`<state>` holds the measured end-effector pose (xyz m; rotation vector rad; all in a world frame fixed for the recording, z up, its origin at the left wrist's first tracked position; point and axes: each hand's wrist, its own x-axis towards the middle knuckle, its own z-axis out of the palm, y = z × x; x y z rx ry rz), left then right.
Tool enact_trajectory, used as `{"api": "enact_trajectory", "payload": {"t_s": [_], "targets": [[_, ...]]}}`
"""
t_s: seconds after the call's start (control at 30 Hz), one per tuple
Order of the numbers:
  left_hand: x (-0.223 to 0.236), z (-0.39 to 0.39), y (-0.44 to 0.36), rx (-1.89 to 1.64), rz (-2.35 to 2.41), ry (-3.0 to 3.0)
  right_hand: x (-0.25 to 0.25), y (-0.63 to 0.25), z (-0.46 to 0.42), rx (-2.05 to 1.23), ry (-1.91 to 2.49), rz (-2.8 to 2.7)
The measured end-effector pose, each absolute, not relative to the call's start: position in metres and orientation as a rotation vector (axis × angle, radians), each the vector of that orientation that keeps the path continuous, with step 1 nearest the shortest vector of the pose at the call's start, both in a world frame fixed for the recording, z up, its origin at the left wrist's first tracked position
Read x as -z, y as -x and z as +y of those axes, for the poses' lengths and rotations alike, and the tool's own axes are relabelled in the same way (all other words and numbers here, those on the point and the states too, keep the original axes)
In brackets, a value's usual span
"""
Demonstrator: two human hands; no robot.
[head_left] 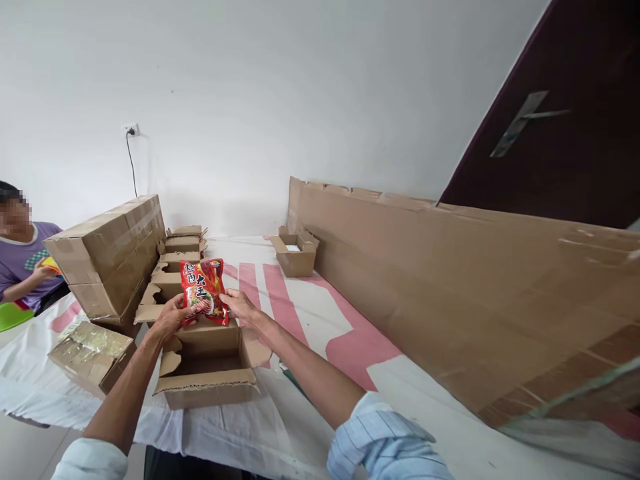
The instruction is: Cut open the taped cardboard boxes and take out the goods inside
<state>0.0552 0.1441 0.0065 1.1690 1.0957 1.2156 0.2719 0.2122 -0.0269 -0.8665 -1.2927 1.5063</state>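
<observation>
Two hands (173,317) hold a packet (204,288) (red) between them.

Light-blue sleeves (383,437) with thin dark stripes

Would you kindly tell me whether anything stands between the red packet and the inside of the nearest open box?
Nothing visible blocks the mouth of the open box; its near and right flaps lean outward. The left hand and right hand hold the red packet near the box's far edge; clearance there is unclear.

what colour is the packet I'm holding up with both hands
The packet is mostly red with black lettering, best seen in the head view.
</observation>
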Motion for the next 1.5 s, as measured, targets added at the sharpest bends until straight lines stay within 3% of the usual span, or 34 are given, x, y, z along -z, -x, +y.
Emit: {"api": "enact_trajectory", "payload": {"t_s": [0.43, 0.9, 1.5], "targets": [[0.005, 0.150, -0.058, -1.203, 1.165, -1.136, 0.040, -0.267, 0.202, -1.550, 0.782, -1.155], [-0.034, 0.143, -0.067, -1.338, 1.068, -1.242, -0.007, -0.273, 0.192, -1.474, 0.663, -1.253], [-0.060, 0.123, -0.071, -1.389, 1.028, -1.328, -0.033, -0.277, 0.168, -1.426, 0.532, -1.233]]}}
